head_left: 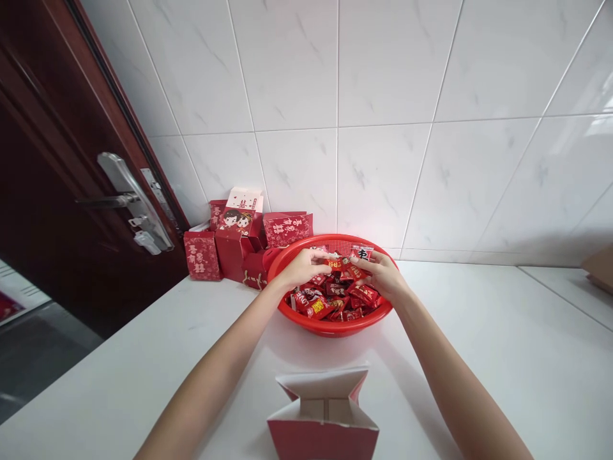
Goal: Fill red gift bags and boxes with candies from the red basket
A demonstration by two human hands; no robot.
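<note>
My left hand reaches over the left side of a red plastic basket, its thumb and fingers apart, fingertips close to the wrapped candies. From the right, my right hand reaches over the same basket with its fingers spread and curved above the pile. Red-wrapped candies fill the basket, several with gold or white lettering. Whether the fingertips touch any candy is hard to make out. Nearer to me, between my forearms, stands a red paper box with its top unfolded and its pale inside showing.
Several red printed gift boxes are grouped behind the basket's left side, against the white tiled wall. A dark wooden door with a metal handle is at the left. A brown cardboard item sits at the white counter's right edge.
</note>
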